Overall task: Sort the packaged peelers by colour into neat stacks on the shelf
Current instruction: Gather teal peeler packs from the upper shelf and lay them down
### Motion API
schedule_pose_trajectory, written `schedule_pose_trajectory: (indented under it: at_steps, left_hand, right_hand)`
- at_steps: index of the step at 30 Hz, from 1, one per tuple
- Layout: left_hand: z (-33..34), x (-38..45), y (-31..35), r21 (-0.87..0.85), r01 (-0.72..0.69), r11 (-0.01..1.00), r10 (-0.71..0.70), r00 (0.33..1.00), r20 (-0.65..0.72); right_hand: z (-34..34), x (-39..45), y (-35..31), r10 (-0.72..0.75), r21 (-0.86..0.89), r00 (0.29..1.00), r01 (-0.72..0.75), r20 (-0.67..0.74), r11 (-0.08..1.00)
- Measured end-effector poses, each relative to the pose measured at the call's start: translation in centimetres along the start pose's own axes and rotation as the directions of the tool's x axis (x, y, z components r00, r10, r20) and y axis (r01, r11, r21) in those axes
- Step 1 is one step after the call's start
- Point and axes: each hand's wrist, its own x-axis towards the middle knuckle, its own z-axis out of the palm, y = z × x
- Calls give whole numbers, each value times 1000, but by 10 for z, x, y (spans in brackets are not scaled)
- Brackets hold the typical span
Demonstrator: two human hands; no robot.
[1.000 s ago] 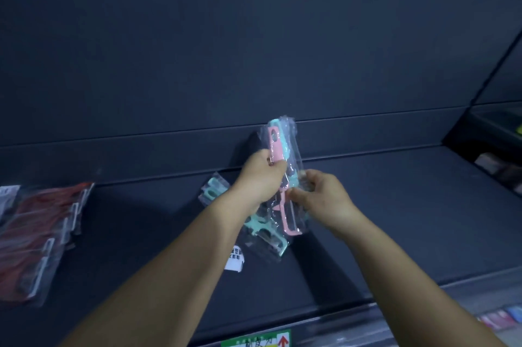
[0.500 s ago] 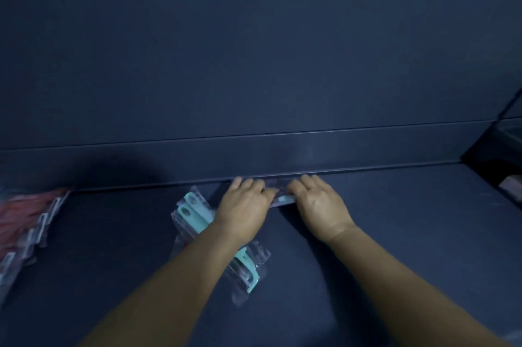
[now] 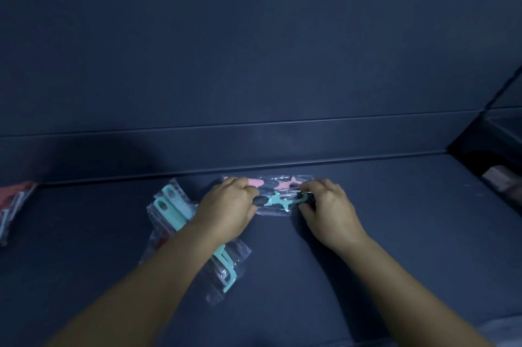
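A pink peeler [image 3: 255,182] and a teal peeler [image 3: 278,199], each in a clear bag, are laid side by side near the back edge of the shelf [image 3: 395,233]. The teal one is pinched at both ends: by the left hand [image 3: 227,212] with thumb and fingers curled at the handle end, by the right hand [image 3: 329,209] at the blade end. A teal stack [image 3: 180,214] lies just left, partly under the left forearm; red packs [image 3: 12,205] are seen far left. The packs are judged light and stiff inside, with slippery, crinkly film likely to slide. Hold is best taken on the rigid handle through the bag, not on loose film.
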Motion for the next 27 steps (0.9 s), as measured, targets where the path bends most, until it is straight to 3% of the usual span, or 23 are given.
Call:
schedule_pose_trajectory:
  at_steps: [5, 14, 27]
  left_hand:
    - [-4, 4, -1, -5, -51, 999, 50, 991, -121]
    - [1, 19, 10, -32, -58, 998, 58, 998, -18]
    - [5, 30, -8, -1, 102, 995, -102, 995, -4]
  right_hand:
    - [-5, 1, -2, 105, 42, 994, -103, -42, 994]
    - [-6, 9, 4, 249, 21, 969, -249, 8, 968]
    - [12, 47, -10, 169, 52, 985, -168, -19, 984]
